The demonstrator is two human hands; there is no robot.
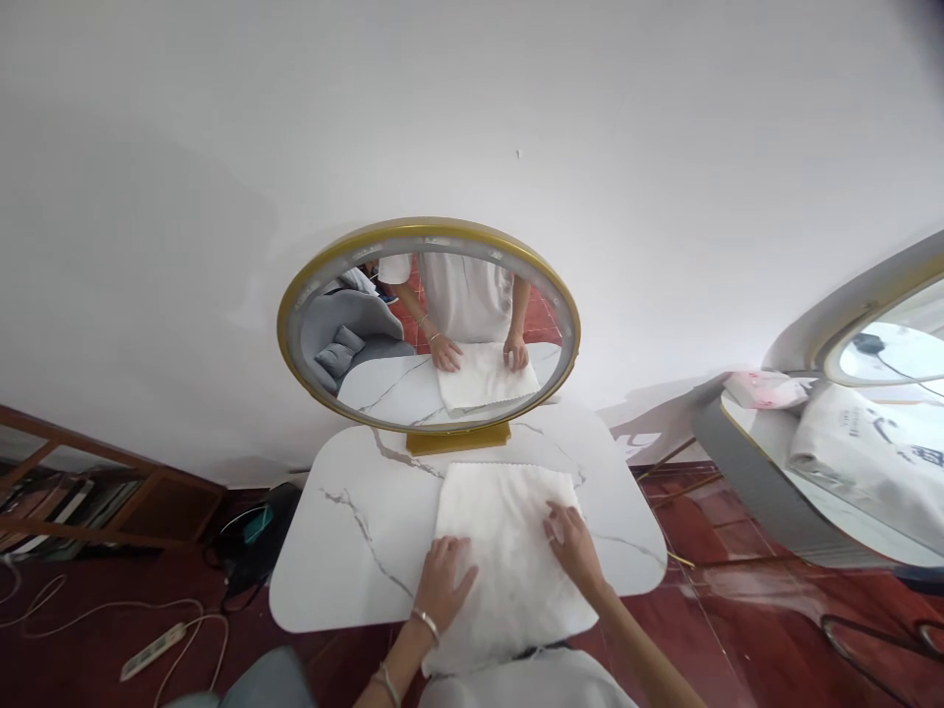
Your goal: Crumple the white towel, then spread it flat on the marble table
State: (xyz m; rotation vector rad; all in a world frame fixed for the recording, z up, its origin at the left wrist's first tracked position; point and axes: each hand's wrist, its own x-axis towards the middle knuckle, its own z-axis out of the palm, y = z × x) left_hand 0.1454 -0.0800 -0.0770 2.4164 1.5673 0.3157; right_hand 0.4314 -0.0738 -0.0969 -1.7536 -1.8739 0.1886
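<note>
A white cloth (508, 560) with a finely notched far edge lies spread on the marbled white table (346, 570). Its near end hangs over the table's front edge toward my lap, and shallow wrinkles run across it. My left hand (444, 578) rests on the cloth's left side, fingers flat and thumb apart, with a bracelet at the wrist. On the right side, my right hand (571, 546) touches the cloth with bent, slightly spread fingertips. Both hands and the cloth show again in the oval gold-framed mirror (435, 324).
The mirror's gold base (457, 440) stands at the table's back, against the wall. To the right is another table (767, 472) with a printed white bag (870, 442) and a pink-white packet (767, 388). A power strip (152, 652) and cables lie on the floor left, near a wooden shelf (169, 501).
</note>
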